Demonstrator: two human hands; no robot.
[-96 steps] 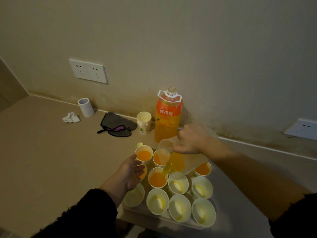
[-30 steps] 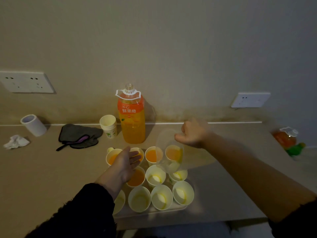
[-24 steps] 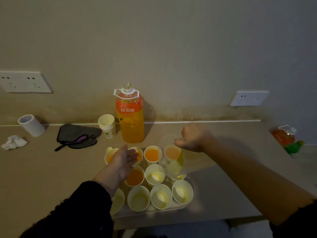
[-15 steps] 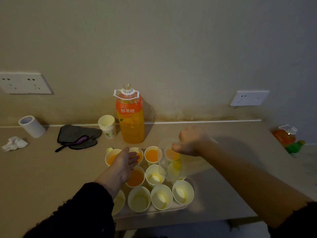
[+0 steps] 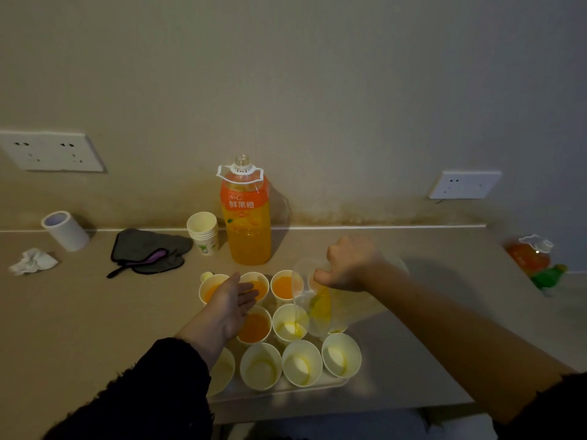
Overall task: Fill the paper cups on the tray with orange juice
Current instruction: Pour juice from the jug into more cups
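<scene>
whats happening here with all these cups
A person's right hand tilts a clear plastic jug, pouring orange juice into a white paper cup in the middle row of the pale tray. The left hand lies open over filled cups at the back left. The four front-row cups hold only dregs. A tall orange juice bottle stands uncapped behind.

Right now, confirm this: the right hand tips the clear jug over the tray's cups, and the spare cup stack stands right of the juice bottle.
Wrong side. The head view shows the spare cup stack left of the juice bottle. The right hand does tip the clear jug over the tray's cups.
</scene>
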